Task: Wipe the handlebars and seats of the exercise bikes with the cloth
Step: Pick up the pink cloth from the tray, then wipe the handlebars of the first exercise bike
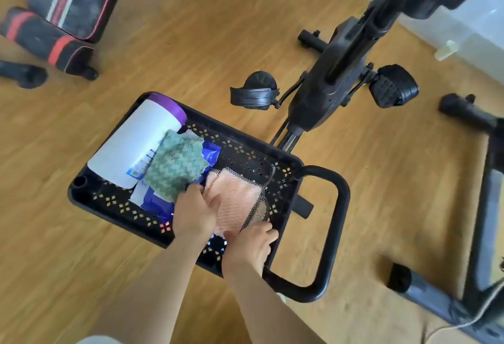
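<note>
Fetching looked to be the step in hand. The left hand point(195, 215) and right hand point(252, 244) both gripped the peach waffle-weave cloth with black mesh trim point(237, 196), which lay in the black perforated plastic tray point(245, 152). Next it wanted lifting clear and carrying to the black exercise bike point(335, 70) beyond the grip. The tray's rim and black loop handle point(331, 234) stood just right of the grip. A fuzzy green cloth point(177, 163) crowded its left, and above was open.
</note>
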